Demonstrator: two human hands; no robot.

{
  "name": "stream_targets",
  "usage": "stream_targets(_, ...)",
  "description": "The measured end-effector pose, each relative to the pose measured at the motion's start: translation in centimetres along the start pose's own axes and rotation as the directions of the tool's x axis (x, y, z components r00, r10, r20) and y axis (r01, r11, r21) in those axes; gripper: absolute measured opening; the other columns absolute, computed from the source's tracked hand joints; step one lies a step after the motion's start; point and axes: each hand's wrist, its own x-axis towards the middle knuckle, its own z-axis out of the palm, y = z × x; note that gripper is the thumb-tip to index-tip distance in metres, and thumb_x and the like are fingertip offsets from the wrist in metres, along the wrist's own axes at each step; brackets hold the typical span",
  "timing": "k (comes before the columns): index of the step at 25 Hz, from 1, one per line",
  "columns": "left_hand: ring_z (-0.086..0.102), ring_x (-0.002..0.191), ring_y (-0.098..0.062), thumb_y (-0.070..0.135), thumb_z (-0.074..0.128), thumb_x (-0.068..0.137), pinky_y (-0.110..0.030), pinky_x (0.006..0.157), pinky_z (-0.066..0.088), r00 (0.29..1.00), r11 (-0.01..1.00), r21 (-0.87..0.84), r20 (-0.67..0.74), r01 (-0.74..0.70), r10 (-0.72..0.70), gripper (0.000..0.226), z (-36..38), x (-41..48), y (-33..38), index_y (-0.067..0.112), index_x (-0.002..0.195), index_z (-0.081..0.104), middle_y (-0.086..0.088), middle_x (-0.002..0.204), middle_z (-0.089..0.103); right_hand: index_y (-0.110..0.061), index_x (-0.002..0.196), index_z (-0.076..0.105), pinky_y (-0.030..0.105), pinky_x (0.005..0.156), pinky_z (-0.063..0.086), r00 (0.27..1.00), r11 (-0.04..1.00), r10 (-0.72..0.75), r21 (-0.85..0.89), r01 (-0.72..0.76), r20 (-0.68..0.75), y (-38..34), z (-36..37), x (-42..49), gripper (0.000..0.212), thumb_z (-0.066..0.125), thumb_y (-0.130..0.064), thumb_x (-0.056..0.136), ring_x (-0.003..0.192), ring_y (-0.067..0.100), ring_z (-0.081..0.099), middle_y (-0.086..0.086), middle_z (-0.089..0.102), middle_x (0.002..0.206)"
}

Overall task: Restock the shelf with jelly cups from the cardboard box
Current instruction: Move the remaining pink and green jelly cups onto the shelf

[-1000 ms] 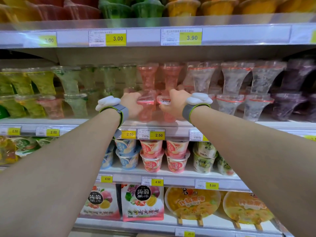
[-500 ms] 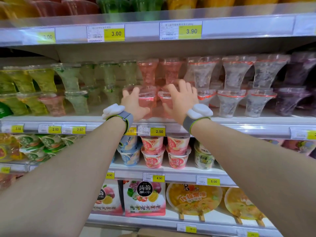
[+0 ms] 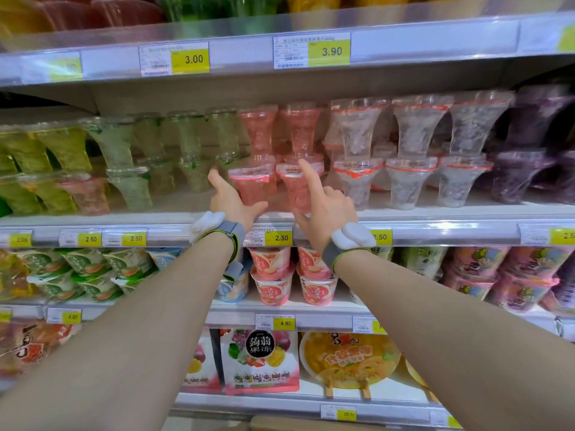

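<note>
Two pink jelly cups (image 3: pixel 252 185) are seen set side by side at the front edge of the shelf (image 3: pixel 435 227), under upside-down cups of the same colour, probably so the pink column is filled and faced forward. The left hand (image 3: pixel 231 202) is held wide and empty with the left cup at its two o'clock. The right hand (image 3: pixel 323 206) is likewise spread and holding nothing, its forefinger laid up across the right cup (image 3: pixel 297 189) at eleven o'clock, seemingly to square it.

Head camera faces the shelf (image 3: pixel 435 217) closely, looking straight ahead.
</note>
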Motion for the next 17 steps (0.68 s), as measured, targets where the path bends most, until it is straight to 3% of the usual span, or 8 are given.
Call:
stream_targets(4,0.059,0.108,-0.038,0.029,0.081,0.076,-0.040,0.088,0.045,1.000,1.000,0.015,0.006,-0.018,0.017,0.105,0.1,0.2,-0.4,0.012,0.150,0.008,-0.021,0.126,0.058,-0.038,0.152,0.009,0.041,0.078,0.041,0.995,0.995,0.096,0.035,-0.097,0.037,-0.3,0.3,1.1,0.078,0.058,-0.044,0.092,0.092,0.036,0.060,0.011,0.064,0.100)
stream_targets(8,0.058,0.109,-0.034,0.029,0.081,0.077,-0.033,0.082,0.041,0.998,0.999,-0.010,0.047,-0.040,0.040,0.102,-0.1,0.6,-0.7,0.011,0.149,0.011,-0.018,0.126,0.056,-0.038,0.147,0.014,0.042,0.072,0.047,0.975,0.972,0.181,0.131,-0.198,0.127,-0.5,0.3,1.5,0.064,0.052,-0.032,0.096,0.090,0.041,0.062,0.015,0.062,0.104)
stream_targets(13,0.054,0.117,-0.033,0.031,0.081,0.076,-0.037,0.090,0.042,0.993,0.998,-0.012,0.098,-0.064,0.064,0.104,-0.3,0.9,-0.8,0.008,0.148,0.010,-0.018,0.133,0.053,-0.040,0.147,0.015,0.046,0.078,0.050,0.967,0.964,0.224,0.119,-0.238,0.117,-0.7,0.2,1.4,0.063,0.050,-0.028,0.096,0.089,0.042,0.061,0.017,0.058,0.106)
stream_targets(17,0.054,0.107,-0.029,0.032,0.080,0.078,-0.035,0.083,0.042,0.987,0.996,0.007,0.133,-0.089,0.087,0.099,-0.2,0.9,-0.4,0.005,0.146,0.013,-0.017,0.129,0.054,-0.044,0.146,0.012,0.047,0.077,0.050,0.965,0.962,0.239,0.112,-0.251,0.104,-0.3,0.0,1.2,0.064,0.049,-0.030,0.096,0.090,0.043,0.060,0.016,0.056,0.108)
